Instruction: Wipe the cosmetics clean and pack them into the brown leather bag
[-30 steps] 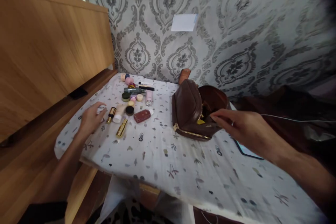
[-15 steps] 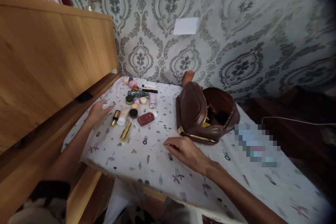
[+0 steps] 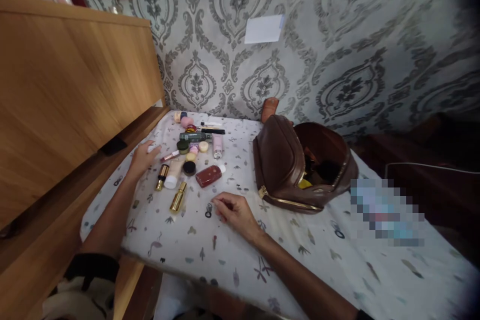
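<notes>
My left hand [image 3: 144, 159] rests at the left side of the cloth, fingers apart, just left of a slim pinkish tube [image 3: 170, 155] lying there. Close to it are a black-and-gold bottle [image 3: 162, 177], a beige squeeze tube [image 3: 174, 174] and a gold bottle [image 3: 178, 197]. My right hand [image 3: 237, 215] hovers or rests over the cloth with its fingers curled in; nothing shows in them. Beyond it lies a dark red bottle [image 3: 209, 176] with a white cap. To its right stands a brown leather bag [image 3: 279, 165], unzipped, with dark and yellow things inside.
Several small jars, including a black-lidded jar [image 3: 189, 168], a green bottle [image 3: 193, 137] and a pink tube [image 3: 217, 146] lie toward the back. A wooden cabinet [image 3: 82, 65] borders the left. The patterned wall [image 3: 198, 80] stands behind. A blurred patch [image 3: 386, 215] covers something at right.
My left hand has let go of the slim tube, which now lies on the cloth. My right hand has moved left, away from the bag and nearer the gold bottle.
</notes>
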Motion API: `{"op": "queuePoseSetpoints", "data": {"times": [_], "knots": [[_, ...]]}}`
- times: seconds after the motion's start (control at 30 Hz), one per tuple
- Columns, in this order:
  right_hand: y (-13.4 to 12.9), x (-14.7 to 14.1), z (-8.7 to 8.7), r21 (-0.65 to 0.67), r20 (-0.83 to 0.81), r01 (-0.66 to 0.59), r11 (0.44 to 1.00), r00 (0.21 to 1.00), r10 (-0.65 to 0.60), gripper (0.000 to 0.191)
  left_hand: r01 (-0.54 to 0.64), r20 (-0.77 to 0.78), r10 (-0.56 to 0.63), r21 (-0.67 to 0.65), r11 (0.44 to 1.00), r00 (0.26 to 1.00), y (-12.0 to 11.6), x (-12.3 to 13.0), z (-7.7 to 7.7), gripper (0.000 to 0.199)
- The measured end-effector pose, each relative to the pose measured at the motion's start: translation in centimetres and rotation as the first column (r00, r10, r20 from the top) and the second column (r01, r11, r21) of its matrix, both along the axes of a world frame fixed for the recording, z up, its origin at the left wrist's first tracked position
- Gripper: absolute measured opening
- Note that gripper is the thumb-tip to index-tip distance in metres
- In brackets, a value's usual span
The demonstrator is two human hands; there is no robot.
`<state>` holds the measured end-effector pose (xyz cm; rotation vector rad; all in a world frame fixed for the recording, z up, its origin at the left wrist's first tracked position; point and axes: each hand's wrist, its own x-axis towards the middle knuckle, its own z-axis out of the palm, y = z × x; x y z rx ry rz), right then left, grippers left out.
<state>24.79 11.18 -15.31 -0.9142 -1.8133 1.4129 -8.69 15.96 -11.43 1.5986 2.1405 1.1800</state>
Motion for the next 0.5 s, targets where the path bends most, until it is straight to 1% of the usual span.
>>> {"op": "queuePoseSetpoints", "data": {"times": [0.07, 0.13, 0.17, 0.27, 0.33, 0.4, 0.5], "knots": [[0.1, 0.1, -0.6, -0.05, -0.053, 0.038, 0.998, 0.998, -0.04, 0.032, -0.045, 0.125, 0.042, 0.027, 0.999, 0.991, -0.8, 0.0, 0.4, 0.045], [0.1, 0.4, -0.7, -0.072, -0.076, 0.055, 0.996, 0.995, -0.06, 0.034, -0.027, 0.203, 0.021, 0.025, 0.999, 0.979, -1.4, 0.7, 0.7, 0.044], [0.2, 0.6, -0.6, -0.081, -0.083, 0.061, 0.995, 0.994, -0.067, 0.035, 0.006, 0.187, -0.009, 0.019, 1.0, 0.982, -1.7, 1.3, 0.9, 0.042], [0.2, 0.9, -0.3, -0.113, -0.093, 0.071, 0.991, 0.992, -0.082, 0.038, 0.115, 0.026, -0.115, 0.035, 0.993, 0.993, -1.9, 3.3, 1.3, 0.038], [0.3, 1.0, -0.2, -0.127, -0.095, 0.071, 0.989, 0.992, -0.083, 0.039, 0.161, -0.053, -0.158, 0.055, 0.985, 0.986, -1.7, 4.5, 1.7, 0.039], [0.4, 1.0, -0.3, -0.132, -0.1, 0.075, 0.988, 0.991, -0.088, 0.041, 0.202, -0.047, -0.2, 0.056, 0.978, 0.979, -1.5, 5.3, 2.1, 0.04], [0.6, 1.0, -0.5, -0.141, -0.116, 0.082, 0.987, 0.988, -0.099, 0.041, 0.239, 0.034, -0.24, 0.036, 0.97, 0.97, -1.3, 6.2, 2.9, 0.042]]}}
